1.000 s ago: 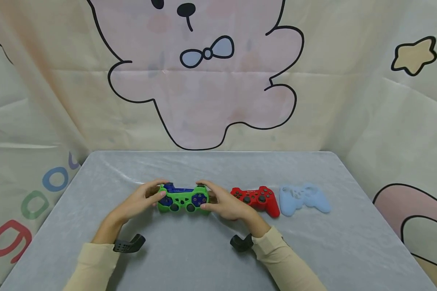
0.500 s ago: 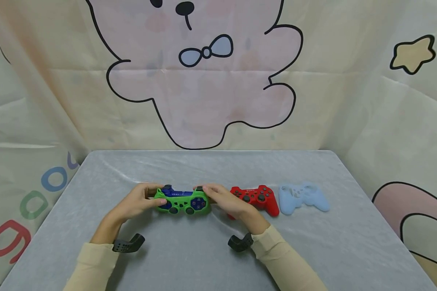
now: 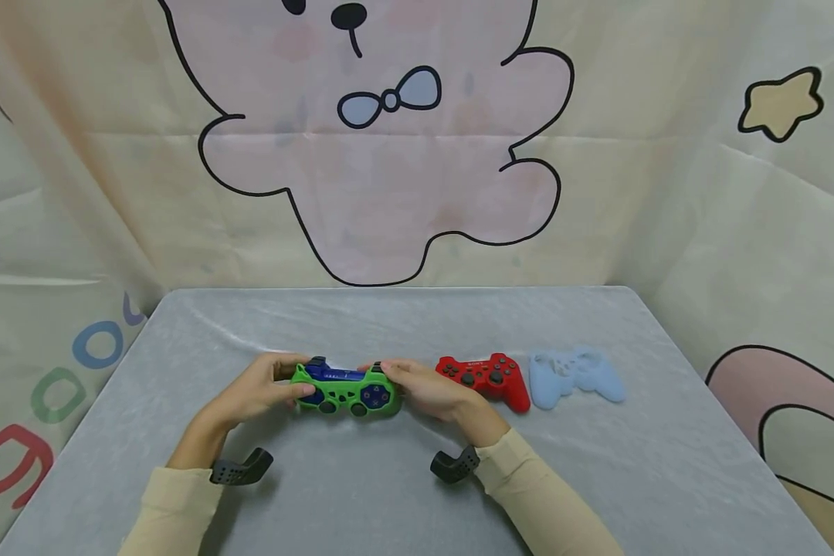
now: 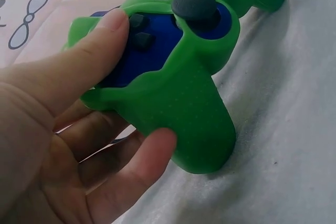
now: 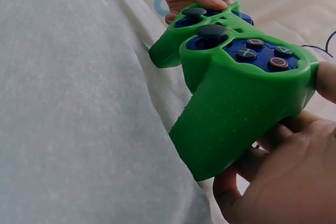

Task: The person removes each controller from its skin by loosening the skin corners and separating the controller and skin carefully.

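A blue game controller [image 3: 347,394] in a green rubbery cover is held between both hands. My left hand [image 3: 253,390] grips its left side; in the left wrist view the thumb [image 4: 100,40] lies over the direction buttons and the other fingers bend behind and beneath. My right hand [image 3: 431,392] holds the right side. In the right wrist view its fingers [image 5: 273,135] curl under the right handle and the thumb touches the outer upper corner. The green cover [image 5: 236,98] wraps both handles, with sticks and buttons showing through its openings.
A red game controller [image 3: 495,378] lies just right of my right hand, partly behind it. Beside that is a light blue controller cover [image 3: 575,374]. Both rest on a grey cloth-covered table [image 3: 361,494], with a printed curtain [image 3: 389,185] behind.
My right thumb has left the controller's front face and moved up to its upper right edge. The left hand keeps its grip. The controller sits slightly lower in the view.
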A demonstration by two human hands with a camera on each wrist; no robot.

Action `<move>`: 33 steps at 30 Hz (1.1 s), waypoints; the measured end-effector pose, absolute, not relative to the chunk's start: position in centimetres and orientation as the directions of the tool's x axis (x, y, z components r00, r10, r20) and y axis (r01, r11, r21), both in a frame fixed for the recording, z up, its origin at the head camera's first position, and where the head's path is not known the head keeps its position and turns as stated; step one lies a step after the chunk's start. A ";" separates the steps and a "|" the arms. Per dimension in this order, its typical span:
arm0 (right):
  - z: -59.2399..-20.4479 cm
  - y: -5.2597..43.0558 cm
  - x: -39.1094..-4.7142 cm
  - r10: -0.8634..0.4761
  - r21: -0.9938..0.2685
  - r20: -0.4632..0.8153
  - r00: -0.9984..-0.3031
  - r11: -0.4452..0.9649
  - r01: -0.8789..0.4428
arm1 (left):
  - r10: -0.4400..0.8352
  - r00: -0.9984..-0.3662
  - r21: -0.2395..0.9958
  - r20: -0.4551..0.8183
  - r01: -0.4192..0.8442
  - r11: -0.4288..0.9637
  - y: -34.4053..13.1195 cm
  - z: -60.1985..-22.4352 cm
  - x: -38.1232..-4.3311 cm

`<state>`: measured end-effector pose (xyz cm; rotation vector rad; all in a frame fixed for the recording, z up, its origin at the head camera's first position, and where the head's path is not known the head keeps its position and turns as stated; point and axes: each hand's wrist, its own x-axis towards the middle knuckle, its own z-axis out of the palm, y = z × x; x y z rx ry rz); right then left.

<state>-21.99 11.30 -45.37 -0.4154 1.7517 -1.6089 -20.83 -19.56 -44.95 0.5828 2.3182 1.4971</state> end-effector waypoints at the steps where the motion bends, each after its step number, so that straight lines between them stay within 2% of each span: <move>1: -45.4 11.3 -22.0 -0.665 -0.959 -0.282 -0.691 0.169 0.228 | 0.501 -0.864 0.916 -0.043 0.167 0.365 -19.6 -44.9 -20.8; 10: -45.4 11.3 -22.1 -0.700 -0.965 -0.257 -0.667 0.153 0.211 | 0.478 -0.878 0.918 -0.024 0.170 0.359 -19.1 -44.9 -21.0; 17: -45.4 11.4 -22.1 -0.687 -0.971 -0.241 -0.685 0.176 0.165 | 0.476 -0.879 0.928 -0.032 0.151 0.340 -19.1 -44.7 -20.8; 25: -45.6 11.6 -22.5 -0.778 -0.976 -0.220 -0.589 0.179 0.127 | 0.539 -0.839 0.940 -0.076 0.121 0.321 -19.5 -44.6 -20.7; 33: -45.3 11.7 -22.5 -0.770 -0.970 -0.240 -0.591 0.208 0.123 | 0.536 -0.841 0.932 -0.076 0.130 0.337 -19.4 -44.5 -20.6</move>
